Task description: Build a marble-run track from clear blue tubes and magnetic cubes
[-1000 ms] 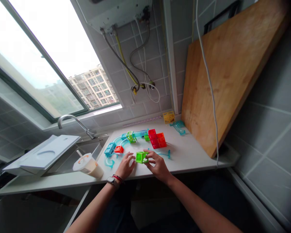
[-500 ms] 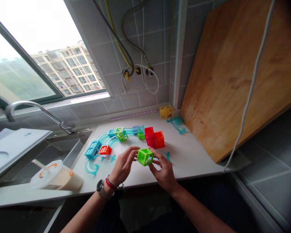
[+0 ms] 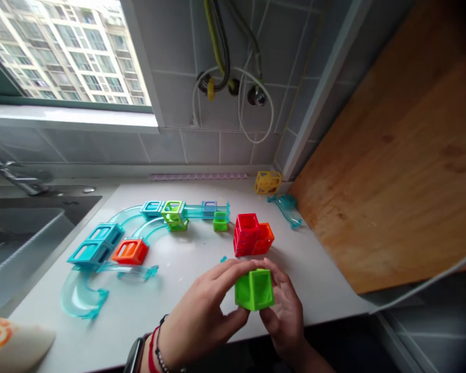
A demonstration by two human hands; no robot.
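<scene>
A green cube block [image 3: 255, 290] is gripped between my two hands above the counter's front edge. My left hand [image 3: 217, 298] has its fingers over the top and its thumb low at the left side. My right hand [image 3: 285, 305] holds the right side, thumb underneath. Just behind them stand red blocks [image 3: 246, 234] with an orange-red block [image 3: 265, 238] beside them. On the left, clear blue curved track [image 3: 75, 295] joins blue blocks [image 3: 95, 244], an orange block [image 3: 131, 251] and green blocks [image 3: 174, 215]. A small green block [image 3: 220, 221] sits under the straight track.
A yellow block [image 3: 267, 182] and a clear blue piece [image 3: 289, 210] lie at the back right, by a leaning wooden board [image 3: 396, 155]. A purple strip [image 3: 198, 176] runs along the wall. Left are the sink [image 3: 34, 233] and a cup [image 3: 15, 344].
The view has moved closer and turned. My left hand has come onto the green cube, which is turned differently between both hands. The laptop-like white item has left the view.
</scene>
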